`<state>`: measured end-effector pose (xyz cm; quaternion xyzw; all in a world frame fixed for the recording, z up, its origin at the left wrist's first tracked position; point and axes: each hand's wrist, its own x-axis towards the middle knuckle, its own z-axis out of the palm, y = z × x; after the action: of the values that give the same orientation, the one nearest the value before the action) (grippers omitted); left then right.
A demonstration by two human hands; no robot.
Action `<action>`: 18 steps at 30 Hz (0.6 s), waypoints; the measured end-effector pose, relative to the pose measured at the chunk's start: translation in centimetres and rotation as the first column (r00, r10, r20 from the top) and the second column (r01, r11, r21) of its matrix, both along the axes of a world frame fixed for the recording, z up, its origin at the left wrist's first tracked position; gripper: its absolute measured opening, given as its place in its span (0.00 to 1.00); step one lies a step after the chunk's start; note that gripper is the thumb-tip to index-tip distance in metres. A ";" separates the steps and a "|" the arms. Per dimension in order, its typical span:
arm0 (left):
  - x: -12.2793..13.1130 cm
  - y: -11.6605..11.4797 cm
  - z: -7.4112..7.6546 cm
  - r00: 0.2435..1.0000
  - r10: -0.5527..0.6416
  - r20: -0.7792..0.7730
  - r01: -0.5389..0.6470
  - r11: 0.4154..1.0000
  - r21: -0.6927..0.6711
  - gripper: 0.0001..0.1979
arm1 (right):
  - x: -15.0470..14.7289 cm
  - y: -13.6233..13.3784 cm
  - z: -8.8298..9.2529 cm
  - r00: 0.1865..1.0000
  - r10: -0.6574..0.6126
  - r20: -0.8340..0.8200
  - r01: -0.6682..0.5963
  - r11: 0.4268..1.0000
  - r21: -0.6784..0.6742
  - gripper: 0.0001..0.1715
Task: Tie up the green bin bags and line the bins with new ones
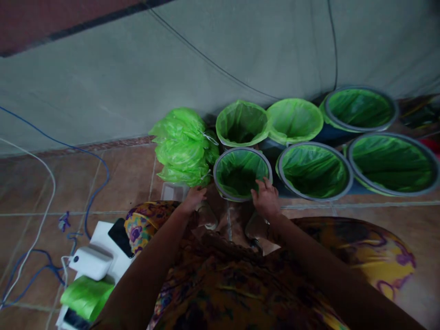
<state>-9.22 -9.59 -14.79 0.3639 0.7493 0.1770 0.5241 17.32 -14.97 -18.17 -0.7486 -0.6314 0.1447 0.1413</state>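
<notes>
A bin with a grey ring rim and a bright green liner (237, 176) stands just in front of me. My right hand (267, 199) is at its near right rim, fingers apart and overlapping the edge; I see no firm grip. My left hand (196, 199) is to the left of that bin, beside a clear plastic container (170, 191) on the floor. Its fingers look loosely extended, with nothing visible in them, though the picture is dim. Close beyond it sits a heap of puffed green plastic bags (180, 146) with white ties.
More green-lined bins (314, 197) stand in two rows to the right, against the grey wall (103, 82). On the left floor are a white device (91, 263), a black phone (121, 236), a green bag roll (87, 295) and a blue cable (99, 188).
</notes>
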 end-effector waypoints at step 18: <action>-6.1 -6.9 17.3 0.936 0.128 0.329 -0.278 0.842 0.462 0.26 | -2.8 -1.4 2.7 0.958 0.286 -0.030 -0.286 0.958 0.010 0.21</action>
<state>-15.31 -16.45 2.48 0.3757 0.6284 0.4711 0.4919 14.48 -16.33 -15.48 -0.6466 -0.7312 0.1734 0.1308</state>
